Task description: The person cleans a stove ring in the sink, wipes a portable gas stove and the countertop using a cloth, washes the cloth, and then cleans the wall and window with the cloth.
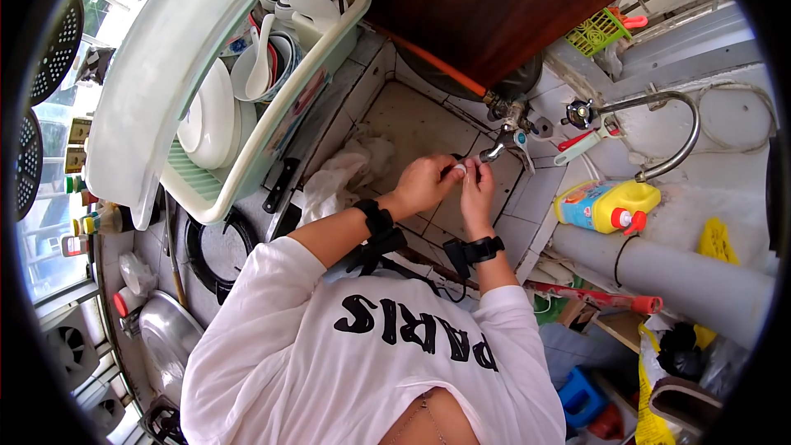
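Note:
My left hand and my right hand meet over the tiled sink basin, just below the metal tap. The fingertips of both hands are pinched together around a small white thing. Its kind is too small to make out. Each wrist wears a black strap with a box-like device. Beside my left forearm, a crumpled translucent plastic bag lies along the basin's left side.
A green dish rack with bowls, plates and spoons stands left under a raised lid. A black-handled knife lies beside it. A brown board leans behind the tap. A yellow detergent bottle lies right, near a thick pipe.

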The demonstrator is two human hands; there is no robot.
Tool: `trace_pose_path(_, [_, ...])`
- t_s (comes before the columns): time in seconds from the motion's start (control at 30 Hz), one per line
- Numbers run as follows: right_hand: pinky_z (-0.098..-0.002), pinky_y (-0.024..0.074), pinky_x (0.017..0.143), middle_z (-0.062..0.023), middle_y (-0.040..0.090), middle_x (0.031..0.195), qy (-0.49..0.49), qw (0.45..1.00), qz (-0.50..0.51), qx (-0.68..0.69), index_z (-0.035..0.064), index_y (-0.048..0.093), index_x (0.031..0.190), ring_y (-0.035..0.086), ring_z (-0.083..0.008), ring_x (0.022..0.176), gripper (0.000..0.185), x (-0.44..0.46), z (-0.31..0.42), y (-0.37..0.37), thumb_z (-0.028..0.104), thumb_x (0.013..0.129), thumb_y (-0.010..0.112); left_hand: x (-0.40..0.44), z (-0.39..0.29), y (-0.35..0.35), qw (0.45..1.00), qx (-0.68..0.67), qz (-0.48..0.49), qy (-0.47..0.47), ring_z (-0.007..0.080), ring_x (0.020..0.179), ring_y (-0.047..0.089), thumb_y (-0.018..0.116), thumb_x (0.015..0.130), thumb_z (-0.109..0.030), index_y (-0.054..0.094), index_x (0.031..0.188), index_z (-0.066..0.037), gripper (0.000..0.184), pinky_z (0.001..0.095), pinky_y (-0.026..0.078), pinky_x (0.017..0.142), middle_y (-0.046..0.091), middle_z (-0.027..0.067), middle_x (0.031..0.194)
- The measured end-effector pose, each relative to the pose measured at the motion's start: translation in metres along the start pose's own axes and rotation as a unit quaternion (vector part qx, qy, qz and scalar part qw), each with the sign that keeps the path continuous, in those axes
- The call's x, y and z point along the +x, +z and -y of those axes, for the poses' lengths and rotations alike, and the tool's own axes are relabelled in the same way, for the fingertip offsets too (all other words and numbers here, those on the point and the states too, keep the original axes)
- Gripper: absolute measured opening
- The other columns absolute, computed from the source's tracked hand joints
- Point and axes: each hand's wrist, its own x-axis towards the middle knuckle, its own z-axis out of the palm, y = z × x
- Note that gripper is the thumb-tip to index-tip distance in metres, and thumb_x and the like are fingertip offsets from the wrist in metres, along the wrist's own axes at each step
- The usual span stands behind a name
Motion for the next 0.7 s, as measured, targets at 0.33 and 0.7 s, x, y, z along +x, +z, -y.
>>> trace_pose_path(0.33, [-0.0226, 0.0391, 0.064, 0.0011, 0.054, 0.078, 0.03, 0.999, 0.011, 0.014, 0.0023, 0.055, 0.085, 0.047, -0.0071, 0.072, 0.022, 0.003, 0.005, -0.002, 0.023, 0.094, 0.055, -0.003, -0.008, 0.003, 0.999, -0.042, 0.009, -0.03, 0.034, 0.069, 0.059, 0.062, 0.084, -0.021, 0.063, 0.092, -0.001, 0.022, 0.0388, 0.046, 0.06, 0.062, 0.0173, 0.08])
trace_pose_path(0.7, [-0.0238, 0.0223, 0.046, 0.0075, 0.036, 0.054, 0.069, 0.993, -0.008, 0.095, 0.0096, 0.041, 0.055, 0.031, -0.0036, 0.051, 0.041, -0.012, 0.02, -0.004, 0.02, 0.089, 0.063, -0.025, -0.022, -0.001, 0.99, 0.013, 0.098, 0.098, 0.0334, 0.07, 0.058, 0.062, 0.083, -0.02, 0.06, 0.087, -0.003, 0.018, 0.0397, 0.045, 0.06, 0.06, 0.0144, 0.078])
